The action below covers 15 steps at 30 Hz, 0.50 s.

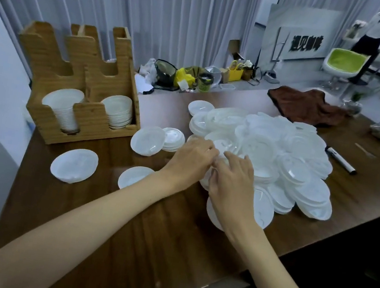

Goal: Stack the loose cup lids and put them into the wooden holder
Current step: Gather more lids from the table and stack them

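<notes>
The left hand and right hand meet knuckle to knuckle at the near left edge of the pile of lids. Both have their fingers bent and their tips down among the lids. The right hand's fingers are spread a little wider than the left's. A small stack of lids shows just under and between the two wrists. The fingertips are blurred white on white, so I cannot tell whether either hand grips a lid or only touches it. Working from both sides probably serves to square up lids into a stack before it is lifted.

The rest of the pile spreads away from the hands to the right and back across the worktop. Some lids are nested in short stacks and many lie loose and overlapping. A few single lids lie apart on the left, between the hands and the wooden holder.

The holder stands at the back left, well apart from the hands. A tall stack sits in its left front slot and a shorter stack in its right one. Both slots have room above, so most of the job appears to remain
</notes>
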### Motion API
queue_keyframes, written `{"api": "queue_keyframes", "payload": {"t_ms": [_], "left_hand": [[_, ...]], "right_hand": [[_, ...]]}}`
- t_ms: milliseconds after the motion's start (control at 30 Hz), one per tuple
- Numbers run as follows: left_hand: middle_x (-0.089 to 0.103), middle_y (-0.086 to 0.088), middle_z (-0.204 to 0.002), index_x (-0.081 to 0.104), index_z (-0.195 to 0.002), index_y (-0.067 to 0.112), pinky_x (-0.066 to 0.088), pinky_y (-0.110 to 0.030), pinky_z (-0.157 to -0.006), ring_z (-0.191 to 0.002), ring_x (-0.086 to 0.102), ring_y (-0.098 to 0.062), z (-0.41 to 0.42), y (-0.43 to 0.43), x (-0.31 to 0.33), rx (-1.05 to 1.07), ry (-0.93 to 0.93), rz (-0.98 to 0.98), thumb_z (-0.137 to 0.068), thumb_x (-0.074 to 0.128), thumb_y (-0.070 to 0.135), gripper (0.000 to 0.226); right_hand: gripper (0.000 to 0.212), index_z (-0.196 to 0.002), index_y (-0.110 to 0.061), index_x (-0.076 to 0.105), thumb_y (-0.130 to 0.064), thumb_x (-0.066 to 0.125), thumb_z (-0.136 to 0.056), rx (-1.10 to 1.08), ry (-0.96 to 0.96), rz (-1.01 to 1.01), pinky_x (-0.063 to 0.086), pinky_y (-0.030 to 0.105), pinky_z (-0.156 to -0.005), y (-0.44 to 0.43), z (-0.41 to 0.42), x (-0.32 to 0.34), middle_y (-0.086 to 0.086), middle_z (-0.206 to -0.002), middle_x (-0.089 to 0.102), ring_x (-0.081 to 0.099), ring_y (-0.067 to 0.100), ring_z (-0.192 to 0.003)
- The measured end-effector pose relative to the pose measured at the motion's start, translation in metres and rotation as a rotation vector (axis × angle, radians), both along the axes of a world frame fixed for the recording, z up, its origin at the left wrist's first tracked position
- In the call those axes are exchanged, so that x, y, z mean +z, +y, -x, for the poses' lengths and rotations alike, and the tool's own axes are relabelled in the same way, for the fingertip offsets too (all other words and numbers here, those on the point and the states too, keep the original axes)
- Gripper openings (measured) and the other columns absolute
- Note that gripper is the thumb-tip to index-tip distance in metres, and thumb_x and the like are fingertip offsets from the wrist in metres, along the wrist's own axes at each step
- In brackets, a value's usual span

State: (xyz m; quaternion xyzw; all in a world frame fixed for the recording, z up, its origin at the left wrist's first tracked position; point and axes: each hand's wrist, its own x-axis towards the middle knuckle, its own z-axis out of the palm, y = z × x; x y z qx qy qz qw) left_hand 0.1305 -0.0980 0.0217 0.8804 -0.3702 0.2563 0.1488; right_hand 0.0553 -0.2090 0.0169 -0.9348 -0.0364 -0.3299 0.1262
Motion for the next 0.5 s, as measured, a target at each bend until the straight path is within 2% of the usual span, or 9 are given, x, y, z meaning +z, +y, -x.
{"api": "queue_keyframes", "payload": {"t_ms": [67,133,200,267,333,400,467,500], "left_hand": [[0.056,-0.008,-0.067,0.061,-0.07,0.007,0.035,-0.029,-0.067,-0.062,0.054,-0.027,-0.001,0.004,-0.001,0.007,-0.07,-0.009,-0.071,0.068,-0.002,0.011],[0.056,-0.008,-0.068,0.061,-0.073,0.007,0.041,-0.032,-0.064,-0.063,0.052,-0.025,0.0,0.016,-0.002,0.036,-0.121,0.018,-0.08,0.064,0.002,0.009],[0.059,-0.008,-0.072,0.063,-0.077,0.007,0.046,-0.037,-0.064,-0.066,0.053,-0.025,0.005,0.035,-0.001,0.07,-0.159,0.046,-0.084,0.062,0.003,0.008],[0.061,-0.009,-0.074,0.064,-0.079,0.006,0.047,-0.034,-0.066,-0.069,0.055,-0.024,0.016,0.056,0.004,0.084,-0.195,0.063,-0.091,0.055,0.008,0.015],[0.064,-0.009,-0.076,0.066,-0.08,0.005,0.046,-0.032,-0.069,-0.071,0.058,-0.023,0.033,0.074,0.01,0.076,-0.219,0.091,-0.099,0.042,0.016,0.033],[0.066,-0.01,-0.079,0.068,-0.082,0.004,0.046,-0.028,-0.073,-0.075,0.06,-0.022,0.048,0.086,0.011,0.053,-0.207,0.127,-0.1,0.038,0.019,0.038],[0.066,-0.009,-0.082,0.068,-0.084,0.003,0.045,-0.026,-0.076,-0.079,0.059,-0.019,0.059,0.093,0.005,0.048,-0.143,0.163,-0.097,0.045,0.017,0.03],[0.066,-0.008,-0.083,0.068,-0.085,0.004,0.045,-0.024,-0.076,-0.081,0.058,-0.016,0.062,0.096,0.001,0.051,-0.084,0.2,-0.095,0.049,0.017,0.025]], "right_hand": [[0.038,-0.092,-0.007,0.071,-0.016,0.035,-0.085,0.027,-0.011,-0.041,0.031,0.043,-0.11,-0.003,-0.001,0.0,0.012,-0.104,0.068,0.062,0.029,-0.101],[0.032,-0.095,-0.006,0.07,-0.014,0.04,-0.086,0.068,-0.065,-0.137,0.034,0.04,-0.106,0.0,-0.002,0.003,0.011,-0.104,0.067,0.06,0.028,-0.1],[0.026,-0.104,-0.007,0.067,-0.012,0.048,-0.087,0.11,-0.095,-0.314,0.04,0.036,-0.098,0.009,0.0,0.008,0.008,-0.109,0.065,0.055,0.022,-0.104],[0.029,-0.118,-0.014,0.058,-0.016,0.054,-0.089,0.179,-0.046,-0.604,0.04,0.027,-0.095,0.022,0.003,0.019,0.001,-0.117,0.059,0.049,0.012,-0.108],[0.041,-0.129,-0.025,0.044,-0.028,0.058,-0.09,0.275,0.119,-0.949,0.041,0.023,-0.096,0.035,-0.005,0.025,-0.004,-0.124,0.052,0.05,0.008,-0.111],[0.058,-0.133,-0.032,0.036,-0.049,0.06,-0.084,0.447,0.394,-1.341,0.045,0.033,-0.099,0.048,-0.019,0.027,0.0,-0.133,0.049,0.054,0.01,-0.115],[0.069,-0.134,-0.02,0.043,-0.062,0.058,-0.082,0.674,0.665,-1.693,0.051,0.039,-0.094,0.057,-0.03,0.024,0.009,-0.134,0.053,0.057,0.02,-0.116],[0.067,-0.132,-0.013,0.047,-0.061,0.051,-0.086,0.772,0.76,-1.812,0.054,0.037,-0.085,0.061,-0.032,0.022,0.013,-0.127,0.057,0.059,0.023,-0.112]]}}
